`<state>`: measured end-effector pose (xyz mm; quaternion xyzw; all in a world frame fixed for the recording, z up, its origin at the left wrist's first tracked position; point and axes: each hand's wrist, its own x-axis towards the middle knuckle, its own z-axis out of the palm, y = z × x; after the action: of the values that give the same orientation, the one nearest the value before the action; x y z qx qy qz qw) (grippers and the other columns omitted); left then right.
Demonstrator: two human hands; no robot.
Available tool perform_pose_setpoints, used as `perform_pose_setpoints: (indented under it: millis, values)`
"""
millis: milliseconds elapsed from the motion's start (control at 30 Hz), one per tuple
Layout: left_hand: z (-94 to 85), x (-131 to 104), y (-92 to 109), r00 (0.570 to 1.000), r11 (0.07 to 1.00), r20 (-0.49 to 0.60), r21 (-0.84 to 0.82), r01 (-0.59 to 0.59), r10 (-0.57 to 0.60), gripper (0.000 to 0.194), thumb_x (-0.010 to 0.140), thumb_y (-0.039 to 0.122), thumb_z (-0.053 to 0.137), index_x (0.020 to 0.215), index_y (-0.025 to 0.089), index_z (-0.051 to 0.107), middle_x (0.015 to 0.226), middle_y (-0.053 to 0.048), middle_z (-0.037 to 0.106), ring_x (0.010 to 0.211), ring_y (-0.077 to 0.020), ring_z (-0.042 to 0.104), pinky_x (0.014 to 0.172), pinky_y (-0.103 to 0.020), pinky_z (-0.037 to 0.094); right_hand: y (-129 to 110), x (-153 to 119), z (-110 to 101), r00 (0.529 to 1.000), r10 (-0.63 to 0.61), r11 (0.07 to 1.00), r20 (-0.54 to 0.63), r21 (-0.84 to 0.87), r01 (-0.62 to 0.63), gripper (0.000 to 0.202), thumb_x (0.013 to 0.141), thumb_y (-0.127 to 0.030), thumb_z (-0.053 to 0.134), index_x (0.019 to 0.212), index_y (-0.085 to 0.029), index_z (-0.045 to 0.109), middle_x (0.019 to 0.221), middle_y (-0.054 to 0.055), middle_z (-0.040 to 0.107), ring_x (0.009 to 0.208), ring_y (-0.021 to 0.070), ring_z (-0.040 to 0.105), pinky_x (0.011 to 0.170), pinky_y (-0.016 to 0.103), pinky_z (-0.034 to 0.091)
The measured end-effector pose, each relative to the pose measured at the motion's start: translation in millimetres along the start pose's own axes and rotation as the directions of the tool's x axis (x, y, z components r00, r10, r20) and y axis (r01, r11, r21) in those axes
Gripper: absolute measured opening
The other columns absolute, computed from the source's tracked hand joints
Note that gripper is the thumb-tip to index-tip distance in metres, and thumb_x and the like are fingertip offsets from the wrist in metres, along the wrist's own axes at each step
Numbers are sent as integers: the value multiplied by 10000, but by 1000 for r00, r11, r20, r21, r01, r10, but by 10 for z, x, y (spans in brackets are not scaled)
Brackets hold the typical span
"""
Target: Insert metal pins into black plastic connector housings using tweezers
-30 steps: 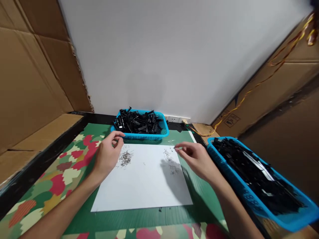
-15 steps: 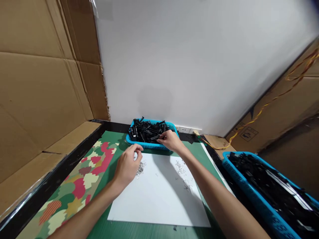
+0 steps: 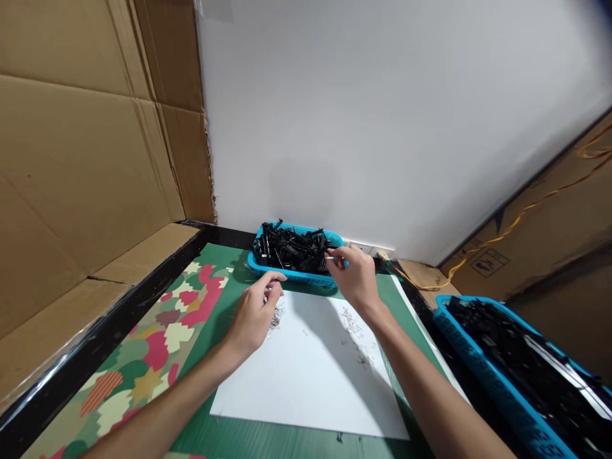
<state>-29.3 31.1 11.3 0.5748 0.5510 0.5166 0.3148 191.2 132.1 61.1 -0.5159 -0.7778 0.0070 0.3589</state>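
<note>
My right hand (image 3: 356, 274) is at the right end of a blue plastic basket (image 3: 306, 278) heaped with small black parts (image 3: 291, 248). Its thumb and fingertips are pinched on a small thin piece (image 3: 331, 257) that shows a pale edge; the rest is hidden by the fingers. My left hand (image 3: 254, 311) hovers over the left edge of a white sheet (image 3: 306, 382), fingers loosely bent and thumb apart, with nothing visible in them. Just beside it lies a pile of tiny metal pieces (image 3: 276, 317). More tiny metal pieces (image 3: 351, 320) are scattered on the sheet's right side.
A larger blue basket (image 3: 482, 357) of black parts stands at the right. Cardboard (image 3: 95, 159) walls off the left, and a white wall (image 3: 358, 127) rises behind. A yellow cable (image 3: 459, 264) runs to a socket strip (image 3: 363, 247). Patterned paper (image 3: 157, 344) covers the table's left.
My right hand has drawn back to the right from the middle of the basket, with a small piece in its fingertips. My left hand stays near the metal pile. The view has shifted slightly.
</note>
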Motion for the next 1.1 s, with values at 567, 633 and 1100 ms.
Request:
perform_pose_setpoints:
  millis: [567, 633, 1100]
  values:
    - [157, -80, 26, 971, 937, 153, -268, 222, -186, 320, 966, 448, 683, 1135, 177, 691, 860, -25, 657, 661, -115, 547, 536, -211, 379, 34, -1019, -127, 954, -102, 954, 284, 300, 12, 143, 958, -137, 666, 972, -216, 784, 779, 28, 712, 751, 205, 606, 701, 335, 445]
    - [129, -51, 28, 965, 920, 106, -293, 260, -239, 333, 962, 425, 683, 1194, 185, 680, 799, 5, 602, 606, -96, 480, 502, -198, 328, -25, -1021, -74, 920, -89, 958, 383, 286, -27, 102, 975, -191, 699, 971, -223, 796, 785, 34, 708, 798, 221, 614, 721, 341, 446]
    - [148, -100, 65, 969, 910, 132, -337, 243, -210, 457, 986, 624, 633, 982, 167, 645, 764, 16, 570, 583, -80, 519, 496, -179, 390, -108, -1072, 11, 882, -37, 914, 470, 374, -161, 72, 958, -133, 715, 922, -194, 729, 891, 37, 701, 870, 215, 610, 777, 336, 433]
